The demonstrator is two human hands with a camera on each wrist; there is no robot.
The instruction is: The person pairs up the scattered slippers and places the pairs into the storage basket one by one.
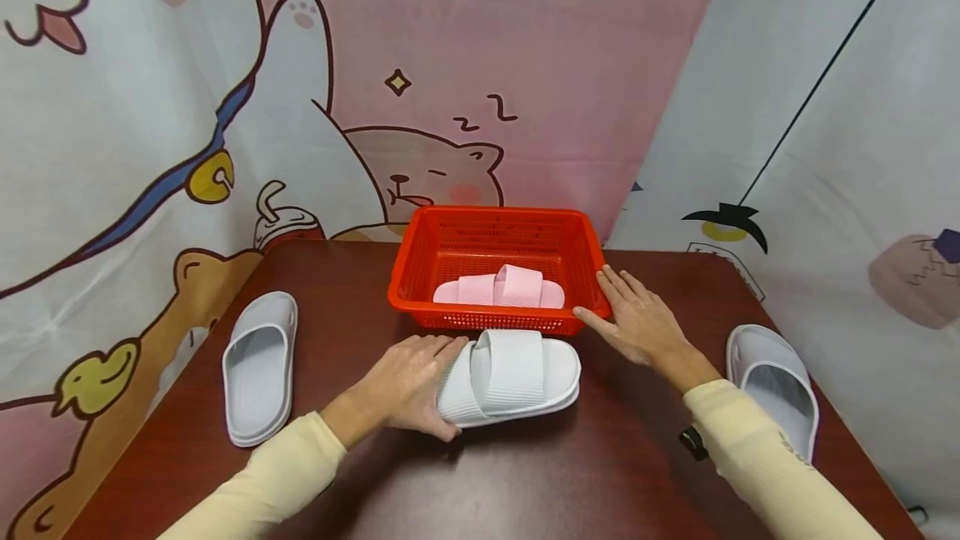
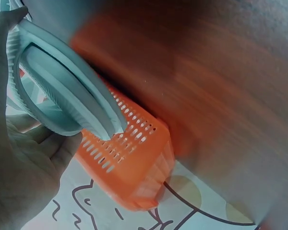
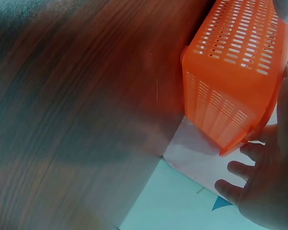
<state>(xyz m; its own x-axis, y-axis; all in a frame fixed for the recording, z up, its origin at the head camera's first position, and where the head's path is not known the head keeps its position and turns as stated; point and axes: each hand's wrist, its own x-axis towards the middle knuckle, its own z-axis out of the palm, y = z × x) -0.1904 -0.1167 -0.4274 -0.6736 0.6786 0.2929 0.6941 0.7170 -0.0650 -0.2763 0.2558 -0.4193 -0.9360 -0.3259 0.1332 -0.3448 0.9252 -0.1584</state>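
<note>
My left hand [image 1: 411, 386] grips a pair of white slide slippers [image 1: 516, 369] at one end, fingers over the top and thumb at the lower side. The slippers are nested together, held in front of the red plastic basket [image 1: 491, 322]. In the left wrist view, that hand curls round the white slippers [image 2: 62, 91], with the basket behind. My right hand [image 1: 637, 319] is at the basket's front right corner, fingers extended along the rim; the right wrist view shows its fingers spread beside the basket [image 3: 230, 91]. Pink slippers [image 1: 498, 288] lie inside the basket.
One grey slipper [image 1: 260, 369] lies at the left of the brown table [image 1: 540, 482]. Another grey slipper [image 1: 776, 386] is near the right edge, partly covered by my right sleeve. A cartoon-printed cloth [image 1: 570, 65] hangs right behind the basket and along the sides.
</note>
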